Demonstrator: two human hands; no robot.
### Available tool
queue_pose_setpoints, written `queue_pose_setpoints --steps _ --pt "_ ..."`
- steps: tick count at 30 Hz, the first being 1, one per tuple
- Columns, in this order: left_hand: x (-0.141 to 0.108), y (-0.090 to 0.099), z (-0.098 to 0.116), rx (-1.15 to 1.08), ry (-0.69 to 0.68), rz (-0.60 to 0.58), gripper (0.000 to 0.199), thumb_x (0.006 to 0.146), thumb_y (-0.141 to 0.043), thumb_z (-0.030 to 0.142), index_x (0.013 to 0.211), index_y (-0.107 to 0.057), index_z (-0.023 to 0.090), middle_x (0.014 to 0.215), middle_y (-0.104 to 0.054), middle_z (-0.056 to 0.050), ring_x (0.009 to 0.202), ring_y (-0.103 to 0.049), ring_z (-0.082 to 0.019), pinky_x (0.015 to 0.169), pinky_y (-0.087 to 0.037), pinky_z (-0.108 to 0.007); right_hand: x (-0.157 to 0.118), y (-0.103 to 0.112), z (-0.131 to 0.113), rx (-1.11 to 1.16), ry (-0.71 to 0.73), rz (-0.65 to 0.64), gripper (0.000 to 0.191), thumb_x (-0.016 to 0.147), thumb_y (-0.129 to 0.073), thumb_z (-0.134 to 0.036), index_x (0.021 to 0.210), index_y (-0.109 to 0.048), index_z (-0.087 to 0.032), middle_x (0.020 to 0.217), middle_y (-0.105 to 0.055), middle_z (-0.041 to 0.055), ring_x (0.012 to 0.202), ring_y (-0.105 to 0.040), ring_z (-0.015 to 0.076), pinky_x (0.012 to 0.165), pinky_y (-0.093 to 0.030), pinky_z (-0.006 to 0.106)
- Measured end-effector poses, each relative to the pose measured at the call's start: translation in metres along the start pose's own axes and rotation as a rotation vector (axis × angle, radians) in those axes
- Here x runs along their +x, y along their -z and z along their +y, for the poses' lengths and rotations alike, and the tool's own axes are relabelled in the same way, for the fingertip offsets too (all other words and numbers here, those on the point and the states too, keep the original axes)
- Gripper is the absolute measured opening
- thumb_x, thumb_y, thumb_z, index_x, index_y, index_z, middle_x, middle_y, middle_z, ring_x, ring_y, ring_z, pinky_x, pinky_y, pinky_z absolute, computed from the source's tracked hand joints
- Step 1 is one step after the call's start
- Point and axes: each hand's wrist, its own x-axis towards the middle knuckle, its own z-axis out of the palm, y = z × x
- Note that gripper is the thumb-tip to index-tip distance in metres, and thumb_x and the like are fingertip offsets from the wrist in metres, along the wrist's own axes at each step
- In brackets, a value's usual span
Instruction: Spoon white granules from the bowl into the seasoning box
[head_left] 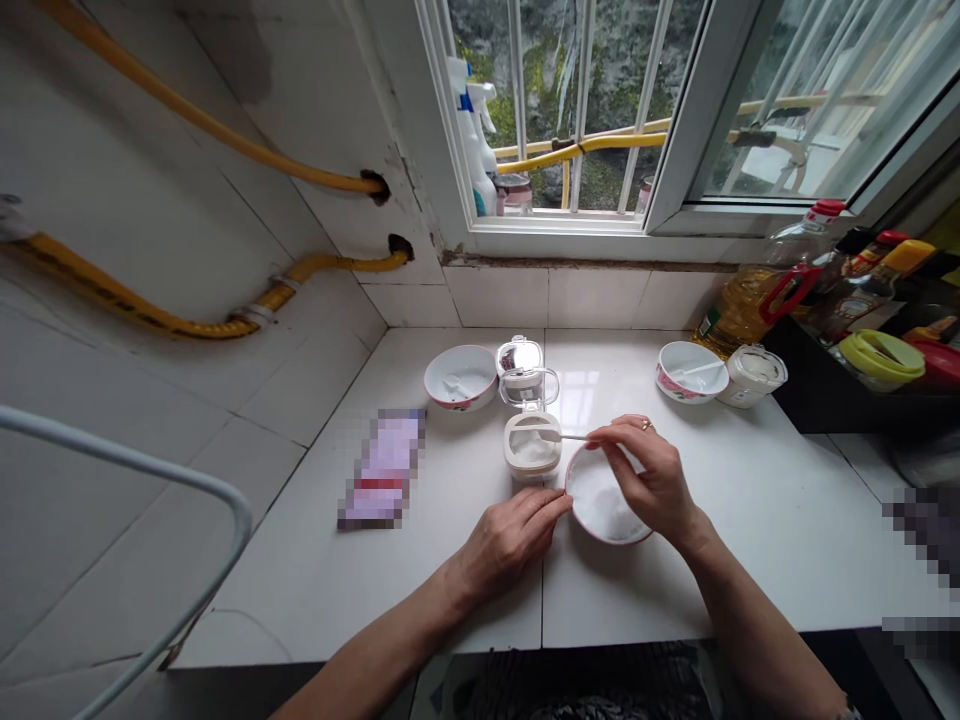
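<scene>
My right hand [649,475] is closed in a pinch on the thin handle of a small spoon [574,437]. The spoon's head reaches over the opening of a cream-colored seasoning jar [531,462], which has white grains inside and its clear lid flipped back. Under my right hand stands a bowl [606,505] with a red rim, holding white granules. My left hand [517,530] lies in front of the jar, fingers together, fingertips at the bowl's left rim. Part of the bowl is hidden by my right hand.
Behind the jar are a second jar [520,358] and a bowl [461,378] with a white spoon. Farther right stand another bowl [691,373], a white-filled jar [752,376] and an oil bottle [750,285]. A blurred purple packet [386,470] lies left. A metal rail [225,490] crosses the left foreground.
</scene>
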Motion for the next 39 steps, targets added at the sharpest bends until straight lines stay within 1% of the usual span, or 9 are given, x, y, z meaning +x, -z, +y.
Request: queue_pose_setpoints --steps 3,5,8,11,16,23,30,36,39 --pt "0.001 0.000 0.000 0.003 -0.004 0.008 0.030 0.094 -0.044 0.005 0.120 -0.059 0.010 0.103 -0.074 -0.013 0.090 -0.073 -0.021 0.073 -0.064 -0.031 0.000 0.015 0.003 0.050 -0.205 0.037 0.014 0.091 -0.054 -0.016 0.090 -0.067 -0.022 0.073 -0.072 0.0021 0.075 -0.066 0.0203 0.074 -0.050 0.035" --pt "0.001 0.000 0.000 0.003 -0.001 0.011 0.030 0.094 -0.044 0.004 0.120 -0.059 0.010 0.103 -0.074 -0.013 0.091 -0.073 -0.020 0.074 -0.064 -0.031 0.001 0.023 0.007 0.041 -0.273 -0.028 0.016 0.088 -0.052 -0.017 0.081 -0.066 -0.021 0.066 -0.068 0.0010 0.073 -0.064 0.0201 0.072 -0.048 0.034" --pt "0.002 0.001 0.001 0.003 0.003 0.012 0.031 0.094 -0.044 0.004 0.120 -0.059 0.011 0.103 -0.075 -0.012 0.091 -0.073 -0.019 0.075 -0.064 -0.031 0.001 0.028 0.010 -0.016 -0.295 -0.161 0.021 0.084 -0.048 -0.014 0.073 -0.065 -0.021 0.062 -0.066 0.0005 0.072 -0.062 0.0200 0.072 -0.047 0.033" --pt "0.002 0.001 0.001 0.004 0.005 0.004 0.031 0.095 -0.044 0.006 0.121 -0.059 0.012 0.103 -0.075 -0.012 0.092 -0.073 -0.019 0.075 -0.064 -0.030 0.001 0.024 0.010 -0.079 -0.283 -0.276 0.022 0.080 -0.046 -0.010 0.073 -0.064 -0.022 0.063 -0.066 0.0001 0.072 -0.059 0.0194 0.075 -0.047 0.034" --pt "0.000 0.001 0.001 -0.004 0.003 0.002 0.031 0.095 -0.044 0.006 0.121 -0.059 0.011 0.104 -0.074 -0.013 0.091 -0.072 -0.020 0.074 -0.064 -0.031 -0.001 0.013 0.008 -0.098 -0.276 -0.357 0.024 0.078 -0.044 -0.007 0.074 -0.062 -0.022 0.063 -0.066 -0.0015 0.065 -0.057 0.0177 0.082 -0.046 0.036" --pt "0.000 0.000 0.000 0.001 0.006 0.000 0.032 0.096 -0.043 0.007 0.124 -0.058 0.012 0.104 -0.074 -0.012 0.092 -0.072 -0.019 0.075 -0.063 -0.030 0.001 0.017 0.008 0.054 -0.442 -0.329 0.021 0.079 -0.046 -0.014 0.067 -0.062 -0.022 0.060 -0.068 -0.0007 0.073 -0.061 0.0201 0.080 -0.045 0.035" --pt "0.000 0.000 0.000 -0.005 -0.001 0.007 0.031 0.095 -0.044 0.007 0.122 -0.058 0.011 0.105 -0.074 -0.012 0.091 -0.072 -0.020 0.074 -0.064 -0.031 0.005 0.023 0.016 0.295 -0.678 -0.187 0.015 0.073 -0.051 -0.025 0.068 -0.064 -0.020 0.053 -0.061 -0.0020 0.057 -0.056 0.0160 0.064 -0.042 0.029" --pt "0.001 0.000 0.000 0.000 -0.010 0.022 0.032 0.094 -0.044 0.006 0.122 -0.058 0.012 0.103 -0.074 -0.012 0.090 -0.072 -0.020 0.074 -0.064 -0.030 0.007 0.023 0.017 0.391 -0.725 -0.158 0.013 0.069 -0.054 -0.027 0.065 -0.064 -0.020 0.051 -0.058 -0.0020 0.054 -0.054 0.0154 0.061 -0.043 0.029" --pt "0.001 -0.001 0.000 0.001 -0.012 0.030 0.032 0.094 -0.045 0.005 0.122 -0.058 0.012 0.103 -0.074 -0.012 0.090 -0.072 -0.019 0.074 -0.064 -0.030 0.008 0.022 0.018 0.465 -0.744 -0.108 0.013 0.070 -0.057 -0.028 0.067 -0.066 -0.019 0.051 -0.059 -0.0015 0.055 -0.055 0.0156 0.063 -0.046 0.031"
